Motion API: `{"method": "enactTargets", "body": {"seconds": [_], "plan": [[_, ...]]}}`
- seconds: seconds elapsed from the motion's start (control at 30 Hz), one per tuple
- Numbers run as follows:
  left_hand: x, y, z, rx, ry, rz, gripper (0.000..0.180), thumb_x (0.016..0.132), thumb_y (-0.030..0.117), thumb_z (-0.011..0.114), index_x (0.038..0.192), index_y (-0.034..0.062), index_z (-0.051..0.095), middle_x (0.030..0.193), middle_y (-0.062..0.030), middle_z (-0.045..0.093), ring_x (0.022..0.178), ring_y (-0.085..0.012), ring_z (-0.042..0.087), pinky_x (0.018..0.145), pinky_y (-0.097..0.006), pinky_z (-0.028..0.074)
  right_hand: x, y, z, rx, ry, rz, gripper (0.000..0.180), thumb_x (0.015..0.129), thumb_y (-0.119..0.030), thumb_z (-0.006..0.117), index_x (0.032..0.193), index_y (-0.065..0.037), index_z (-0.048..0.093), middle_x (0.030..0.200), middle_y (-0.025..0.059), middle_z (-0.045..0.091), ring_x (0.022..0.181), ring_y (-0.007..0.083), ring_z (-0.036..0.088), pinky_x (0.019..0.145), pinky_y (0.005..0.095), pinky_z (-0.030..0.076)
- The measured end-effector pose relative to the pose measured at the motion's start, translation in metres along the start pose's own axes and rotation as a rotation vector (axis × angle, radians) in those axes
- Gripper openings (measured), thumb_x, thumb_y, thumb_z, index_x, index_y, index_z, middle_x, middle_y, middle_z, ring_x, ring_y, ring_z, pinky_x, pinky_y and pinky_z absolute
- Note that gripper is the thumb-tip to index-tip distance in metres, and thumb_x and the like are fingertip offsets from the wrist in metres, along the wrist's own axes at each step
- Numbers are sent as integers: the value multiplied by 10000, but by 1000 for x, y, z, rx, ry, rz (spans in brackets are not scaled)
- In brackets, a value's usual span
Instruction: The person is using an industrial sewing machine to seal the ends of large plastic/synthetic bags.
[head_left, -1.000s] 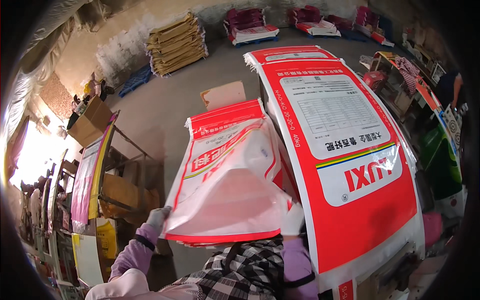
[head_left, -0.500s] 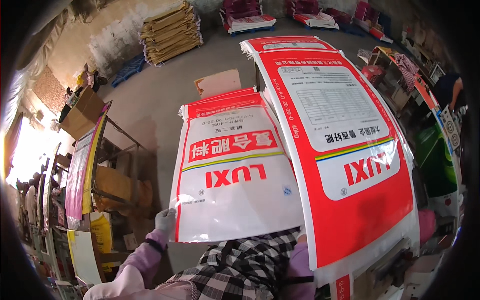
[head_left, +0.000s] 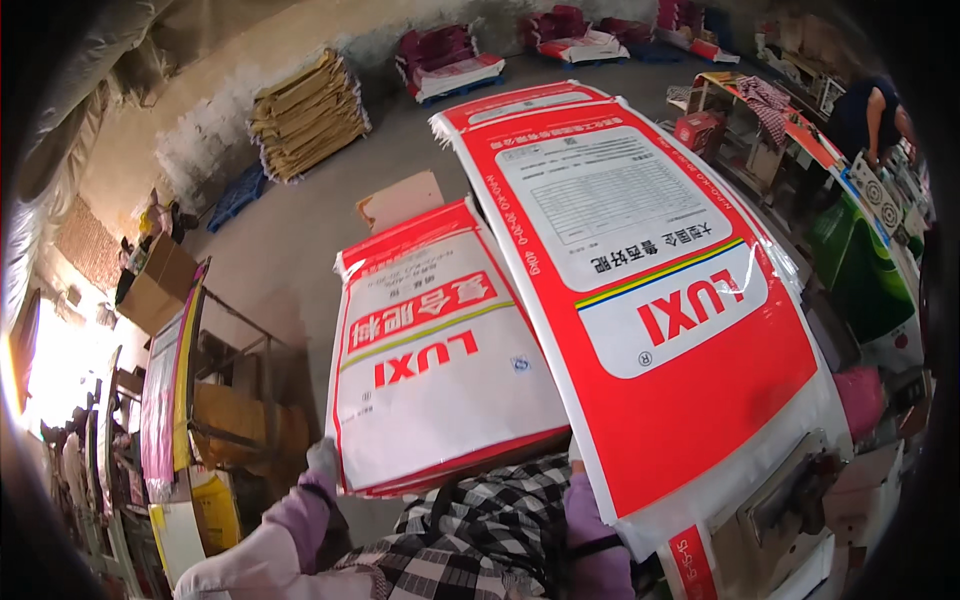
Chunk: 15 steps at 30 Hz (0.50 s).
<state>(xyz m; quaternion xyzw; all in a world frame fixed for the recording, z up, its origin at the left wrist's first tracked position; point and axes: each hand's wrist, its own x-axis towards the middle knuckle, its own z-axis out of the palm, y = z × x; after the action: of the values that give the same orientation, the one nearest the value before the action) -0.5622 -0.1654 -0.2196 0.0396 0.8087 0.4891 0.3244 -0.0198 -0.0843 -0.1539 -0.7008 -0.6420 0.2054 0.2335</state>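
A stack of white plastic sacks with red edges and lettering (head_left: 440, 410) lies in front of me, the top sack flat. At its near left corner is my left hand (head_left: 322, 457) in a pale grey glove, against the side edge; its fingers are too blurred to tell if they grip. My right hand (head_left: 575, 460) shows only as a sliver at the near right corner of that stack. The large red sack (head_left: 680, 420) on the right hides the rest of it, fingers included. That red sack, with a white panel, lies on top of a higher pile.
Tan sacks (head_left: 308, 115) are piled at the far left by a blue pallet (head_left: 238, 197). A board (head_left: 400, 200) stands behind the white stack. On the left is a metal rack (head_left: 235, 310) with a carton (head_left: 160, 285). A person (head_left: 868, 120) works at the far right.
The white sack has come down flat on its stack, whose red layered near edge now shows. My left hand is slightly lower, at the corner. My view has shifted to the right.
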Motion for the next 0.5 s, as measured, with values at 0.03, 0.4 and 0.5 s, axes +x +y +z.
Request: {"method": "enactTargets", "body": {"seconds": [0.03, 0.4, 0.5], "plan": [[-3, 10, 10, 59, -39, -88, 348, 945, 281, 480, 995, -17, 653, 897, -150, 692, 763, -289, 643, 746, -421, 513, 7, 3, 6, -19, 4, 36, 251, 875, -195, 548, 1040, -35, 650, 1022, 127, 665, 906, 268, 645, 820, 408, 504], [-146, 130, 121, 812, -134, 1343, 402, 825, 58, 594, 1220, 35, 522, 1097, -132, 609, 1019, -248, 606, 887, -353, 490, 3, -13, -17, -122, -323, -418, 249, 867, -223, 555, 1016, -51, 655, 980, 124, 670, 859, 284, 655, 782, 420, 513], [-351, 162, 245, 513, -1246, 1594, 328, 736, 101, 698, 1049, 27, 636, 1165, -150, 584, 1087, -338, 544, 942, -406, 439, 18, -53, -46, -148, -502, -753, 248, 864, -231, 556, 1009, -55, 656, 969, 123, 672, 846, 288, 657, 771, 424, 515]]}}
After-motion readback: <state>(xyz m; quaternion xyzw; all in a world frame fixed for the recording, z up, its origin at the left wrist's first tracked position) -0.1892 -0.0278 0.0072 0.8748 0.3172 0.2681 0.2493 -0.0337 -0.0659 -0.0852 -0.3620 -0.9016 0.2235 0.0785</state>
